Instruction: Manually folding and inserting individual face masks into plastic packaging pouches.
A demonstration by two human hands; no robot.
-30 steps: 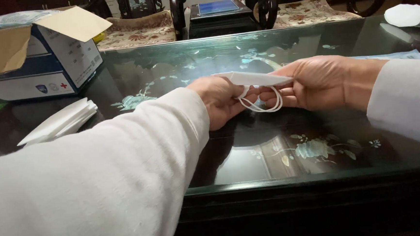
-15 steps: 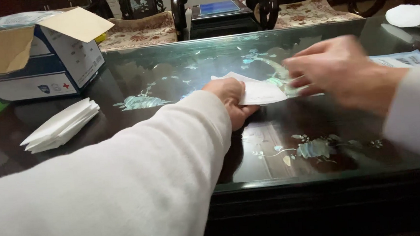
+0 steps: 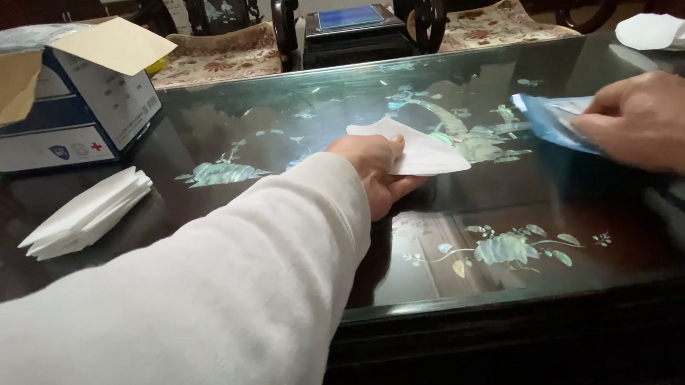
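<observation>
The left hand (image 3: 377, 178) lies near the middle of the dark glossy worktop (image 3: 298, 243), its fingers closed on a folded white mask (image 3: 419, 150); the thumb sits on top of the mask's near corner, and the rest of the mask fans out flat toward the right, resting on the glass. A long pale sleeve (image 3: 176, 321) runs back from that hand to the near left corner.

Over toward the right edge, the right hand (image 3: 651, 124) is curled over a thin blue packet (image 3: 548, 118), fingertips pressed on its right end, pinning it to the worktop. The packet and the mask are apart, with a stretch of inlaid flower pattern between them.

At the far left corner stands an open cardboard box (image 3: 76, 106) in white and blue, its flaps up. Just in front of it, near the left edge, lies a small stack of folded white masks (image 3: 86, 214). Another white bundle (image 3: 658, 32) rests at the far right corner. Beyond the far edge there are cushioned chairs (image 3: 215, 53) of dark carved wood.
</observation>
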